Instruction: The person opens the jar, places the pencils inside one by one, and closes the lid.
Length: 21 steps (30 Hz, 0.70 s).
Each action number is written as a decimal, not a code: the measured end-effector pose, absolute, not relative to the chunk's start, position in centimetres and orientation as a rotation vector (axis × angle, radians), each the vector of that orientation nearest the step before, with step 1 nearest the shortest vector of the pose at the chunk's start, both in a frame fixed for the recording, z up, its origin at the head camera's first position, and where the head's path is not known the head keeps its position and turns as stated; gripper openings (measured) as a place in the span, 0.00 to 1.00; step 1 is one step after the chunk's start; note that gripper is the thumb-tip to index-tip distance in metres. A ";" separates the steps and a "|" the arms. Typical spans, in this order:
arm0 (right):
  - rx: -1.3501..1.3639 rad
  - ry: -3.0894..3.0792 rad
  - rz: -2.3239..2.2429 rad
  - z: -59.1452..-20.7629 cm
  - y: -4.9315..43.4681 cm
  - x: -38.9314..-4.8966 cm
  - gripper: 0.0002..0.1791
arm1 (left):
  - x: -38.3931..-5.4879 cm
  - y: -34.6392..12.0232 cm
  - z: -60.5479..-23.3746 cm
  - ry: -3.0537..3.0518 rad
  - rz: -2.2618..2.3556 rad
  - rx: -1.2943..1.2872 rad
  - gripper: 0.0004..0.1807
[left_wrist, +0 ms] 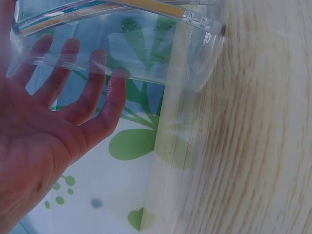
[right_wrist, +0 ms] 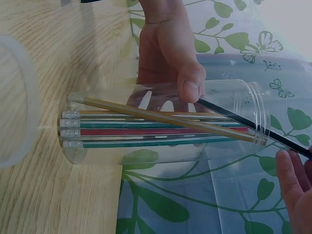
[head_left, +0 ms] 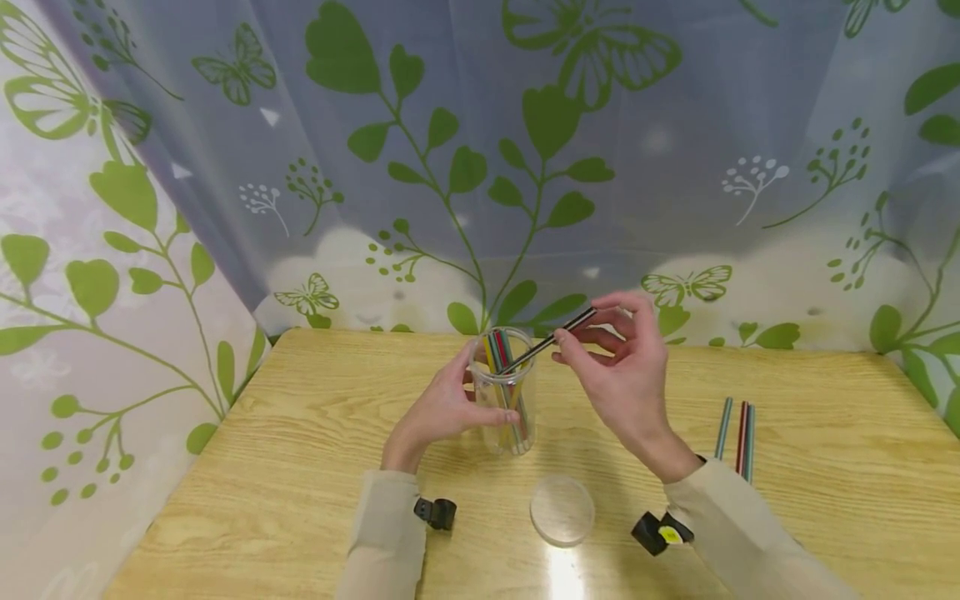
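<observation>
My left hand [head_left: 448,407] grips a clear round jar [head_left: 493,435] from its left side, thumb across the front. Inside stand several pencils [right_wrist: 165,131], yellow, green and red, their white eraser ends at the bottom. One yellow pencil [right_wrist: 165,118] leans across the others. With thumb and fingers, my right hand [head_left: 628,379] pinches a black pencil [head_left: 553,339] by its upper part. This pencil slants down to the left, its lower end inside the jar's open mouth. In the left wrist view, the left fingers [left_wrist: 68,92] lie along the jar wall.
A clear round lid [head_left: 562,512] lies flat on the wooden table [head_left: 285,467], in front of the jar. To the right, two bluish-green pencils and a dark red pencil [head_left: 742,435] lie partly hidden by the right forearm. A leaf-patterned curtain [head_left: 465,100] hangs behind the table.
</observation>
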State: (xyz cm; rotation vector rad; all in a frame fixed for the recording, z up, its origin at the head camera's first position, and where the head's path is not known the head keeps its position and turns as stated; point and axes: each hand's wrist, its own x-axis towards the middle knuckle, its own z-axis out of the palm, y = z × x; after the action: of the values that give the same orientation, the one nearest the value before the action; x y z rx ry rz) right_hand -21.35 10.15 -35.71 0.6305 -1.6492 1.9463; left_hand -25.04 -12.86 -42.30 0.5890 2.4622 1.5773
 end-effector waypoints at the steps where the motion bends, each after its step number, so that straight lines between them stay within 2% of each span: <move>1: 0.643 -1.676 1.921 -35.8 10.1 -21.4 0.22 | -25.0 -12.9 -42.3 2.459 1.579 0.591 0.59; 12: 0.629 -1.945 1.734 -35.9 10.1 -21.3 0.10 | -25.1 -12.9 -42.3 2.448 1.572 0.566 0.57; 21: 0.679 -2.064 1.608 -36.0 9.8 -21.7 0.10 | -25.1 -12.8 -42.3 2.443 1.601 0.589 0.57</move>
State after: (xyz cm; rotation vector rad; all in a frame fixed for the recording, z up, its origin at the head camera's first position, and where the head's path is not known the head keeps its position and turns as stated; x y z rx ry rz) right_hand -21.69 9.80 -35.95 0.6789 -2.0640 1.6078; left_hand -25.09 -12.80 -42.25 0.5886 2.4428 1.6013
